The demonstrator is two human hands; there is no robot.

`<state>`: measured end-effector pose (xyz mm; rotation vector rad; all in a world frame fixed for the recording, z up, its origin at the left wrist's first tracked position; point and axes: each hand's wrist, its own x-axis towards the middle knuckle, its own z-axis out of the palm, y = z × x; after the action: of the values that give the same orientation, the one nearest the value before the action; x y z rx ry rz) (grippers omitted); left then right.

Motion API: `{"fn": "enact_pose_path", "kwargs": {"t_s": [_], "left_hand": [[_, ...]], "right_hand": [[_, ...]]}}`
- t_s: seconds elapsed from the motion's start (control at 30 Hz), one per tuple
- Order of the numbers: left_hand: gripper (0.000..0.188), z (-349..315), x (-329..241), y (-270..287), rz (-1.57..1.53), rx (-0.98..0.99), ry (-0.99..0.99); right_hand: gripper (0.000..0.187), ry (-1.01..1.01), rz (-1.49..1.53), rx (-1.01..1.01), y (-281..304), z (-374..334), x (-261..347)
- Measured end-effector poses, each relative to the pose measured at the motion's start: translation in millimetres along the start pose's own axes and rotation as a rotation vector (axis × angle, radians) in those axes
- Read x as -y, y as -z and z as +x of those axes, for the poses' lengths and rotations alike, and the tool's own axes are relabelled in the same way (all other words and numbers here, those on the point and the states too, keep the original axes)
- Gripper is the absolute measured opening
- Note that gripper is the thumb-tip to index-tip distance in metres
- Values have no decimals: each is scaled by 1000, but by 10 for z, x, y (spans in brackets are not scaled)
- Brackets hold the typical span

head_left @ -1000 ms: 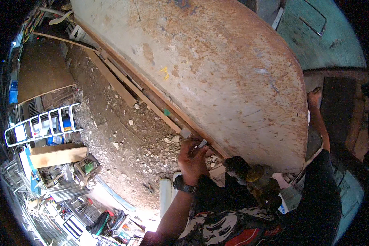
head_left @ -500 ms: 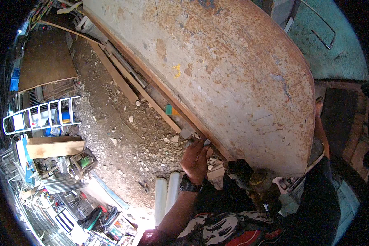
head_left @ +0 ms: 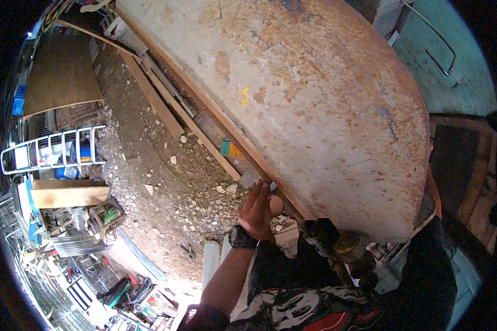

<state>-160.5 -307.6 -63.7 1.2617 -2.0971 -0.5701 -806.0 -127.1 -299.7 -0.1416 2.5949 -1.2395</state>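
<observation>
A large worn panel (head_left: 315, 110), off-white with rusty brown stains, slants across the view with a wooden strip (head_left: 226, 129) along its lower left edge. My left hand (head_left: 254, 212), a dark watch on its wrist, reaches to that edge with its fingers stretched out. A small pale bit (head_left: 272, 186) shows by the fingertips; whether I touch it is unclear. Beside the hand is a round tan thing (head_left: 276, 206). My right forearm (head_left: 433, 185) runs along the panel's right end; my right hand (head_left: 431, 145) is almost wholly hidden behind it. A dark, greasy vise-like metal tool (head_left: 342, 243) stands against the panel's lower corner.
Wooden planks (head_left: 165, 107) lie along the panel on rubble-strewn ground (head_left: 149, 154). At the left are a metal ladder (head_left: 55, 149), a wooden box (head_left: 69, 196) and piled tools. A pale tube (head_left: 210, 262) lies near my left forearm. A teal metal surface (head_left: 447, 55) stands upper right.
My left hand has gone from curled fingers at the panel's edge to stretched ones, shifting slightly left. Less of my right hand shows past the panel. The whole view has shifted slightly.
</observation>
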Motion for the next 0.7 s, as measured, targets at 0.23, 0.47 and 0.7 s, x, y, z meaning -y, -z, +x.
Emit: {"fn": "enact_pose_path", "kwargs": {"t_s": [0.23,0.47,0.7], "left_hand": [[34,-67,-45,146,23,205,49],[41,-51,-63,139,7,205,29],[39,-8,-170,74,-1,226,180]], "right_hand": [[44,132,-110,-34,-13,-218,146],[43,567,-264,-143,116,32,-114],[33,730,-1576,360,296,595,-607]]}}
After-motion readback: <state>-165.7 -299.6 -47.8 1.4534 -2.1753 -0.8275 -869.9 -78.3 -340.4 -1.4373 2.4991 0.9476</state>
